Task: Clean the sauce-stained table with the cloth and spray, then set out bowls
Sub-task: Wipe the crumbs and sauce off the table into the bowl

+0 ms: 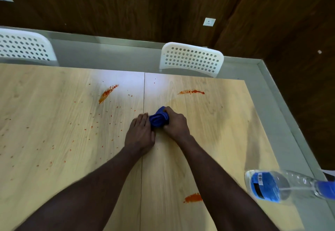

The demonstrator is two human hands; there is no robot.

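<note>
Mid-frame, wiping seems underway: right hand (175,123) grips the bunched blue cloth (158,119), left hand (139,134) presses it flat-fingered; next, sweep toward the upper red sauce smears (191,92).

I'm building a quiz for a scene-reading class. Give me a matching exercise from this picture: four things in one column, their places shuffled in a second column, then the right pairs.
Things
1. cloth
2. bottle
3. white chair
4. nearest sauce smear

Places
A. beside the right forearm
B. beyond the table's far edge
C. gripped by the right hand
D. near the table's right edge

Pairs: 1-C, 2-D, 3-B, 4-A
</note>
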